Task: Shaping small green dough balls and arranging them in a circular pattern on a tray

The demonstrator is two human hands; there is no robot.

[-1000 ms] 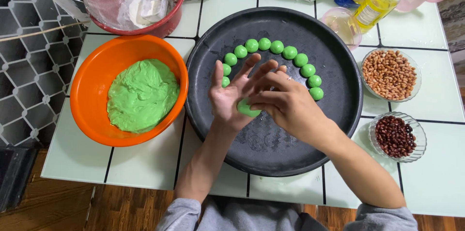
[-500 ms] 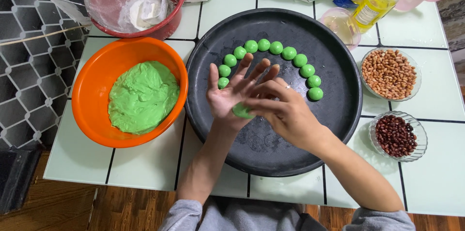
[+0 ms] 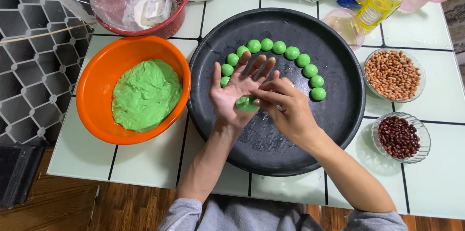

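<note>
My left hand [image 3: 232,90] lies palm up over a round black tray [image 3: 339,129], fingers spread, with a flattened piece of green dough [image 3: 246,103] resting on the palm. My right hand [image 3: 286,110] hovers over it, its fingertips pressing on the dough piece. Several green dough balls [image 3: 279,47] sit in an arc on the far part of the tray. An orange bowl [image 3: 99,114] holding a mass of green dough [image 3: 145,94] stands left of the tray.
A red bowl [image 3: 174,13] with a sieve and plastic sits at the back left. At the right stand a glass dish of peanuts [image 3: 393,74], a glass dish of dark red beans [image 3: 399,137], an oil bottle [image 3: 378,5] and a small pink bowl [image 3: 345,25]. Wire mesh borders the table's left side.
My right hand's fingers have shifted slightly over the dough on my left palm, flattening it. Both hands stay in the same place over the tray.
</note>
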